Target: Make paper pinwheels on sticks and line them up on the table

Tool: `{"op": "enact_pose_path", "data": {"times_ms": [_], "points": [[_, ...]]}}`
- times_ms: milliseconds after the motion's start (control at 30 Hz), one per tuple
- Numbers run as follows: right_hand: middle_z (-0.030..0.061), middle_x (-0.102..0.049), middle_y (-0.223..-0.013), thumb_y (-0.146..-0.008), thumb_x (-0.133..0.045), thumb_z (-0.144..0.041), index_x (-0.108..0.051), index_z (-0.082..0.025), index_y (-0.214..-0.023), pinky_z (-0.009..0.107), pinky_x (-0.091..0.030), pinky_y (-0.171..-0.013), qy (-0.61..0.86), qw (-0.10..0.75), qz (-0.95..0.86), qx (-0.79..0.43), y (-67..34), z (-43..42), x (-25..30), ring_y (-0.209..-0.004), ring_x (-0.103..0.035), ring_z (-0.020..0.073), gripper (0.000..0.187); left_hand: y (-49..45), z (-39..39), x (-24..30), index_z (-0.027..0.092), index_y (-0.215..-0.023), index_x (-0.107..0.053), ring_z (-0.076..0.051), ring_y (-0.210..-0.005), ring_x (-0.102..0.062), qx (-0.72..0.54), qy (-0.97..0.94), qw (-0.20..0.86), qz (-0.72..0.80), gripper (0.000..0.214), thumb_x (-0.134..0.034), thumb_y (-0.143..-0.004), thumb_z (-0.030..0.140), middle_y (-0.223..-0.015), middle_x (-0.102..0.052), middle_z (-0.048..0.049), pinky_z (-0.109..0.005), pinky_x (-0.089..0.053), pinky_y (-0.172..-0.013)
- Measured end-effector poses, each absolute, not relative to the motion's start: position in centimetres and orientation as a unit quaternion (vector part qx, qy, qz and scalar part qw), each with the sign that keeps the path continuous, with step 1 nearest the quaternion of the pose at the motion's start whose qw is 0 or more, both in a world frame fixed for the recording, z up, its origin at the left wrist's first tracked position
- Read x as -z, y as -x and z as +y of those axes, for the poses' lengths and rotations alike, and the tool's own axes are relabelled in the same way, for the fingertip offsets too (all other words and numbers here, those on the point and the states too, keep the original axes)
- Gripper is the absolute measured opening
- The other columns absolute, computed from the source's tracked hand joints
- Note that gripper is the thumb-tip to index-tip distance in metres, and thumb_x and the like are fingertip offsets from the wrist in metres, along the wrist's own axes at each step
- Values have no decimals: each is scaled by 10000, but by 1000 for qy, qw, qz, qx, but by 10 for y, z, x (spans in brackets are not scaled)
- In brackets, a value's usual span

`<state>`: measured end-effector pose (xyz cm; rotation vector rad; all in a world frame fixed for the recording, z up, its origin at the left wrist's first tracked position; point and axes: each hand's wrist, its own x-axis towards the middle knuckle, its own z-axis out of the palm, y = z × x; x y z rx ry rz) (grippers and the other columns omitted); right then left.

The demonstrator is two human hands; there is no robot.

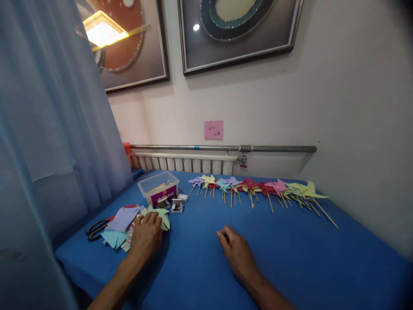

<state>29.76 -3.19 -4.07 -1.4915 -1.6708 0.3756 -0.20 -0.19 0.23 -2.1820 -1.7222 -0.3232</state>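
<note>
My left hand (146, 236) lies on a loose pile of cut coloured paper pieces (124, 224) at the left of the blue table (290, 254), its fingers curled over a light green piece (163, 215). My right hand (235, 249) rests on the bare blue cloth near the middle, fingers loosely curled with nothing visible in them. A row of finished paper pinwheels on wooden sticks (258, 189) lies along the far side of the table.
A clear plastic tub (158, 186) with sticks inside stands behind the paper pile, with small white boxes (177, 204) beside it. Black scissors (97, 228) lie at the left edge. A curtain (48, 129) hangs at left; a radiator (183, 162) and wall are behind.
</note>
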Motion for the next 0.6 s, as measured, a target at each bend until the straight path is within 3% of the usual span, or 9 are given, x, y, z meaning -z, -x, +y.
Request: {"op": "enact_pose_path", "data": {"times_ms": [200, 400, 600], "points": [[-14, -601, -609, -978, -431, -460, -449, -258, -679, 276, -330, -568, 593, 427, -664, -158, -297, -34, 39, -566, -540, 170, 362, 1, 1, -1, 139, -901, -770, -323, -1005, -662, 80, 770, 155, -614, 365, -410, -958, 125, -992, -745, -163, -469, -379, -950], [-15, -598, -621, -975, -434, -457, -459, -257, -686, 281, -345, -586, 591, 428, -662, -172, -297, -35, 37, -579, -540, 170, 353, 5, 0, -3, 152, -928, -761, -303, -986, -671, 108, 749, 165, -633, 343, -421, -968, 140, -999, -762, -149, -424, -380, -910], [-15, -579, -600, -964, -428, -474, -438, -262, -672, 281, -324, -560, 587, 437, -658, -177, -298, -32, 38, -562, -519, 170, 361, 11, 2, -13, 190, -840, -750, -260, -957, -682, 128, 750, 109, -640, 350, -428, -979, 196, -955, -779, -103, -365, -390, -870]]}}
